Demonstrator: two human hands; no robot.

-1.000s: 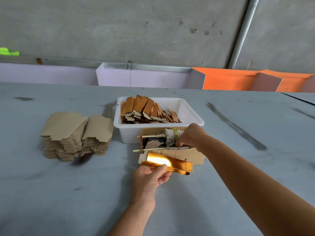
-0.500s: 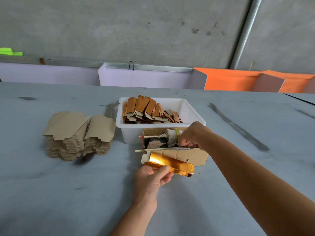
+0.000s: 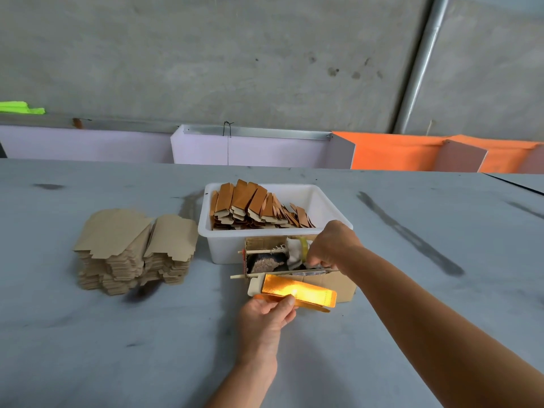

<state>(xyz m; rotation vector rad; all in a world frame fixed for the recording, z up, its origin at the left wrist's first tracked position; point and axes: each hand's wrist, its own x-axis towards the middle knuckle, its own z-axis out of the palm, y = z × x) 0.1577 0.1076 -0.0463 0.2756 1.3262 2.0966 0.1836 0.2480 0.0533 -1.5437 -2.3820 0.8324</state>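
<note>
gold box (image 3: 300, 290) pinched in left hand (image 3: 265, 319) — right hand (image 3: 332, 245) pinches stick (image 3: 265, 274)

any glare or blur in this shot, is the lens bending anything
Head view: glare washes out the middle of the shiny gold foil carton pinched by the left hand; edges are sharp, no motion blur; the grey wall pipe leans, likely lens distortion.
</note>
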